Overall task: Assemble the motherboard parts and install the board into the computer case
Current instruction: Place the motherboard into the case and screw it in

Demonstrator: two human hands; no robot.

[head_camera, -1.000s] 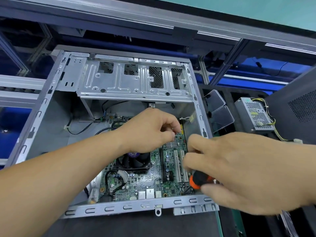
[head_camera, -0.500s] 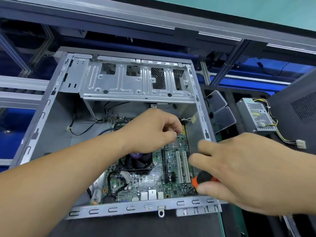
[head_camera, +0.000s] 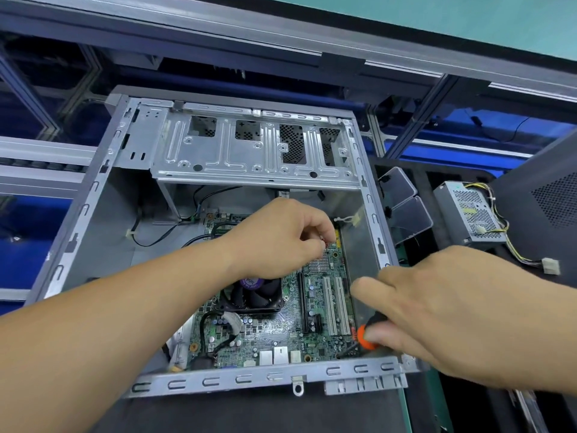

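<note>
Viewing open computer case (head_camera: 93,195) from above; motherboard (head_camera: 281,332) seated flat inside, cooler fan (head_camera: 254,295) near centre. My left hand (head_camera: 281,239) curled over board's far right area, fingertips pinching something, possibly screw — too small to confirm. My right hand (head_camera: 452,310) grips orange-black screwdriver (head_camera: 363,337) at board's near right corner.

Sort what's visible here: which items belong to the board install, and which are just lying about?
In use: motherboard, computer case, screwdriver in right hand, left hand.
Lying about: power supply, black side panel.
</note>
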